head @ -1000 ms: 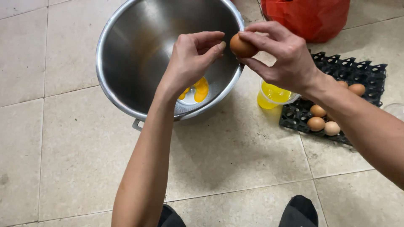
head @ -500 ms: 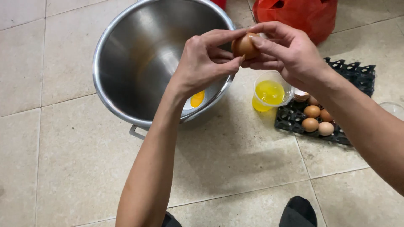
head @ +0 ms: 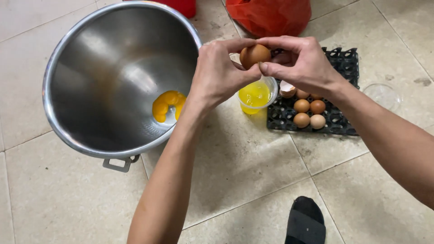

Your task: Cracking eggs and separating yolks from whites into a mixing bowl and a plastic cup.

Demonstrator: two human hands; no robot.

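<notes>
Here, both of my hands meet on one brown egg, held in the air above the small clear cup of yellow liquid. My left hand comes in from the lower left, its fingers curled and its thumb and forefinger pressed to the egg's left side. My right hand comes in from the right, fingers bent over the top and the thumb under the egg's lower right edge. Both grips are closed tight on the shell, with no gap showing between fingers and egg.

To the left, the rim of the big steel bowl passes just beside my left wrist; several yolks lie pooled at its bottom, and a small handle sticks out at the near edge. The cup stands on the tile between the bowl's rim and the black egg tray, just beside the tray's left edge. On the tray sit four whole eggs and a broken shell, under my right wrist. A red bag is at the far edge, behind the tray. The tiled floor opens out below my forearms, down to a black slipper at the lower edge.
</notes>
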